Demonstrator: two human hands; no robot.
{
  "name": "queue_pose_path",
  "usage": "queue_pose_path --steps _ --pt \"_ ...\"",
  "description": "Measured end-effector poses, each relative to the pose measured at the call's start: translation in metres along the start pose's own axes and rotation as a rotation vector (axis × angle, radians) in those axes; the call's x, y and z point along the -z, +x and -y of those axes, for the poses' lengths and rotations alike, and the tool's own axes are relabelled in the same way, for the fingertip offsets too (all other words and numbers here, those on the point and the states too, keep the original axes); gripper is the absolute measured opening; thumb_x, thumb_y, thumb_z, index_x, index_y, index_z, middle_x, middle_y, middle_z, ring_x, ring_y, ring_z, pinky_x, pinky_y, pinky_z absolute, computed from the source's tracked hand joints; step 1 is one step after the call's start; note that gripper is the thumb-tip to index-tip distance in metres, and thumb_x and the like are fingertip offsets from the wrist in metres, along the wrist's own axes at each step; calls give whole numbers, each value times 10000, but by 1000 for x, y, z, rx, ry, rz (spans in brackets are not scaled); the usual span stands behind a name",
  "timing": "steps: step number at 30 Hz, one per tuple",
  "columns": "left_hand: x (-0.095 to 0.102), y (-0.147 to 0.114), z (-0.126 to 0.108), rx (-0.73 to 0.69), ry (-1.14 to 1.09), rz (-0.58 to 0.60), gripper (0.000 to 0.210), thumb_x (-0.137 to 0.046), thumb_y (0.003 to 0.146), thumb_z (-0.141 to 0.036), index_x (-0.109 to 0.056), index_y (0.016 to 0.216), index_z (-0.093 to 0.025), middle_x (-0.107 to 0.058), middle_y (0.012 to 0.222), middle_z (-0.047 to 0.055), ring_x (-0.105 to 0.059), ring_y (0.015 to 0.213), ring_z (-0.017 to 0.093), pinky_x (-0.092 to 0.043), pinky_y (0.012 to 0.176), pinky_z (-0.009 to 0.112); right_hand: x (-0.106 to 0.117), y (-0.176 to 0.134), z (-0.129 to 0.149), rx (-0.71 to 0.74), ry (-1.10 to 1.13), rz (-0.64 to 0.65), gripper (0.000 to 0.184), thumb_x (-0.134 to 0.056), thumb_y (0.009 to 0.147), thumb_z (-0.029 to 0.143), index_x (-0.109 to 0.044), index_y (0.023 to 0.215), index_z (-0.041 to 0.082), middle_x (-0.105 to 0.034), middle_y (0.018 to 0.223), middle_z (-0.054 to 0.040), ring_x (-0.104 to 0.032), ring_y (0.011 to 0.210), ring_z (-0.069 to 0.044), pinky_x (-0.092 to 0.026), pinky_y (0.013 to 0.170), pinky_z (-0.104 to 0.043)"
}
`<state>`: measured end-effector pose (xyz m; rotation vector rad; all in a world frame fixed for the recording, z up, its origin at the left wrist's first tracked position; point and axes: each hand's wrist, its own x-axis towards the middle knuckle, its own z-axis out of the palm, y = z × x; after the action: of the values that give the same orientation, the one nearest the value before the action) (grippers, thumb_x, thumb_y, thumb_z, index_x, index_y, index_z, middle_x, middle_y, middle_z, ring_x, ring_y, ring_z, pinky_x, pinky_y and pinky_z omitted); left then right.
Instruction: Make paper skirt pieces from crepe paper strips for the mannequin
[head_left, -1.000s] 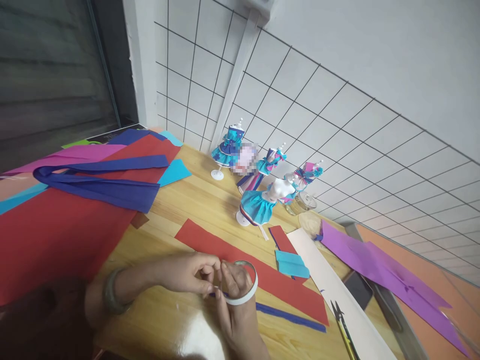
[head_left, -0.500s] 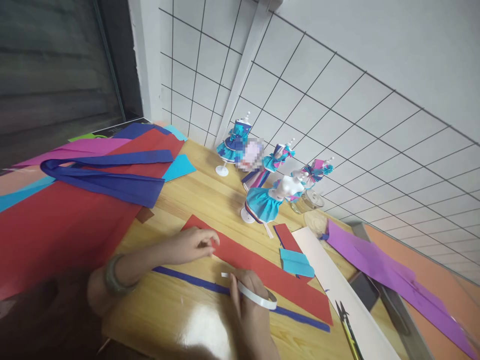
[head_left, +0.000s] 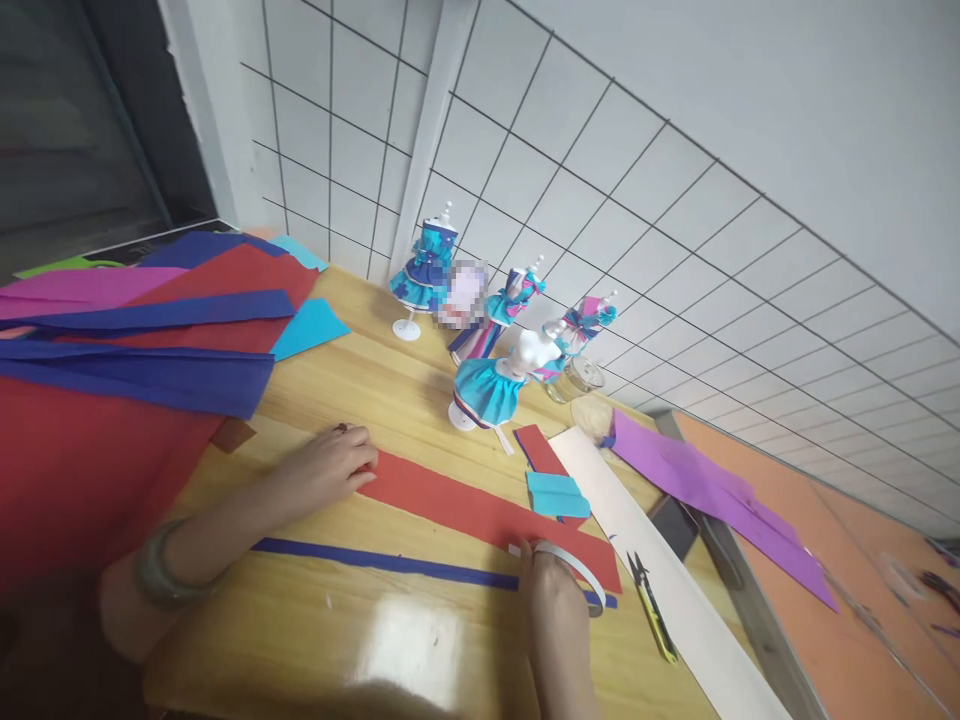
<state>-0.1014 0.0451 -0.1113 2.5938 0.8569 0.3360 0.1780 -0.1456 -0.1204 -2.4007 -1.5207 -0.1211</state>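
A long red crepe paper strip [head_left: 480, 510] lies across the wooden table. My left hand [head_left: 341, 462] is at its left end, with thumb and fingers closed on the edge. Close to the strip's right end, my right hand [head_left: 553, 590] is wrapped around a roll of white tape [head_left: 581, 565]. A short white end of the tape sticks out by the fingertips. A narrow dark blue strip [head_left: 390, 563] runs along the near side of the red one, passing partly behind my right hand.
Small dress forms in paper dresses, one with a turquoise skirt [head_left: 486, 392], stand behind. Yellow-handled thread snips [head_left: 654, 612] rest right, beside a long white strip [head_left: 645, 540]. Red and blue sheets [head_left: 112, 450] pile up left. A turquoise piece [head_left: 557, 495] lies beyond the red strip.
My left hand has come down onto the left end of the red strip, its fingers closing there. My right hand has moved right along the strip with the tape roll. The view has shifted.
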Motion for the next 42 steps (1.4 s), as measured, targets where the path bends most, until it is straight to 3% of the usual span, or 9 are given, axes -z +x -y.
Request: queue_pose_path --steps 7,16,22,25,30,35,42 --pt "-6 -1 -6 -8 -37 36 188 -513 838 -306 -588 708 -194 -532 788 17 -498 795 174 -324 725 279 8 -1 -26 -116 -198 53 451 -301 905 377 -531 578 171 -546 490 -79 -558 462 -198 -315 441 -264" --pt "-9 -3 -6 18 -83 110 192 -503 838 -327 -582 715 -202 -559 776 2 -511 757 163 -309 691 270 16 0 -35 -255 -169 126 403 -324 877 411 -595 675 191 -606 549 -61 -596 531 -189 -385 503 -260" --pt "-10 -2 -3 26 -107 104 185 -501 829 -334 -585 728 -204 -569 772 -2 -515 750 162 -313 685 270 62 18 -93 -528 -134 84 522 -277 826 542 -625 753 160 -664 675 -158 -625 641 -283 -402 523 -322" --pt "-12 -1 -2 16 -133 83 182 -504 821 -328 -577 710 -204 -571 751 -4 -512 727 160 -314 669 269 76 22 -123 -599 -44 102 514 -351 774 574 -626 704 146 -667 639 -154 -635 644 -284 -412 522 -315" --pt "-11 -1 -3 12 -144 66 168 -509 815 -315 -569 706 -202 -577 743 -4 -513 724 165 -319 667 268 59 25 -141 -637 74 113 382 -555 631 490 -614 721 123 -681 662 -141 -643 625 -272 -427 518 -300" --pt "-8 0 -4 25 -132 89 164 -499 818 -306 -574 718 -200 -584 757 0 -517 726 165 -321 663 264 40 30 -142 -656 72 17 339 -555 579 319 -597 839 105 -686 817 -190 -649 783 -304 -444 610 -321" --pt "-10 -1 -2 17 -129 105 178 -493 831 -320 -579 730 -203 -582 767 -2 -518 744 168 -326 679 264 58 19 -145 -634 82 -67 372 -508 647 357 -561 936 129 -686 843 -147 -647 770 -272 -451 635 -321"
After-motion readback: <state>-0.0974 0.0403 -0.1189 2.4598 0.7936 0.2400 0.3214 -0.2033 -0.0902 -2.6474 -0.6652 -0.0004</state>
